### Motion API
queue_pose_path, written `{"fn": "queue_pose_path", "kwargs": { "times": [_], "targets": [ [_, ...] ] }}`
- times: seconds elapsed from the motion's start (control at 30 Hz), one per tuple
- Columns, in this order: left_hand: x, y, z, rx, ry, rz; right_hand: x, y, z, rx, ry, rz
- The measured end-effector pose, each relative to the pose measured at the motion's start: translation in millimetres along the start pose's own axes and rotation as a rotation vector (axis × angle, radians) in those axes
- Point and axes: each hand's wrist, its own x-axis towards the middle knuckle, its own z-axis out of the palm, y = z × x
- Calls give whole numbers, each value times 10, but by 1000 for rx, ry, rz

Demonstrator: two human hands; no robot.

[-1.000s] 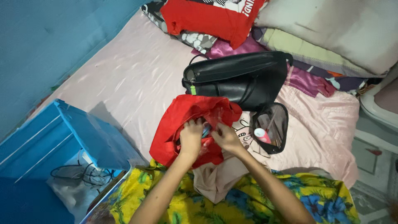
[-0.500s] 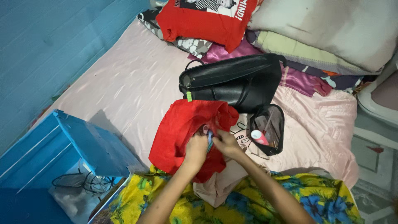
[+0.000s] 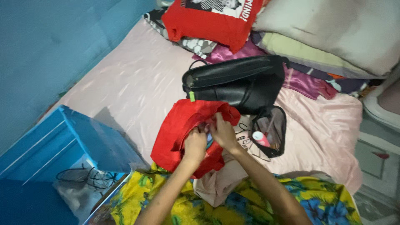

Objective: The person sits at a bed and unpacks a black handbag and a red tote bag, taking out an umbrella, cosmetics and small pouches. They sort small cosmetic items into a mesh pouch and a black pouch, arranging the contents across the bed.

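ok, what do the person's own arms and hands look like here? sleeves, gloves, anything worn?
Both forearms are bare in view: no sleeves show. The left hand and right hand wear no gloves. No watch or bracelet shows on either wrist. Rings are too small to tell. No cables or markings.

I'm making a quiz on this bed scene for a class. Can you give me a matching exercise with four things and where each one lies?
Things:
1. red cloth
2. black handbag
3. blue box
4. small mesh pouch

Places:
A. at the bed's left edge, beside the blue wall
B. bunched under both hands, in the middle
C. just right of the hands, a pink-capped tube inside
D. on the pink sheet beyond the hands, lying on its side

Pairs: 1-B, 2-D, 3-A, 4-C
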Motion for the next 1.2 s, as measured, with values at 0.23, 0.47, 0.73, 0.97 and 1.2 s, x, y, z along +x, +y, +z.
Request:
{"fn": "queue_pose_path", "kwargs": {
  "times": [0.23,0.47,0.73,0.97,1.2],
  "targets": [
    [121,162,250,412,92,-11,13,112,47,-151,-40,14],
    [97,209,160,340,-78,140,-14,92,-121,-296,-37,-113],
    [207,473,-182,211,-1,39,-138,173,-929,-189,29,-183],
    [172,1350,-235,-193,142,408,-23,1181,-1625,-662,-136,197],
    [187,1923,120,-202,39,412,-37,1732,-1545,-765,-85,256]
  ]
}}
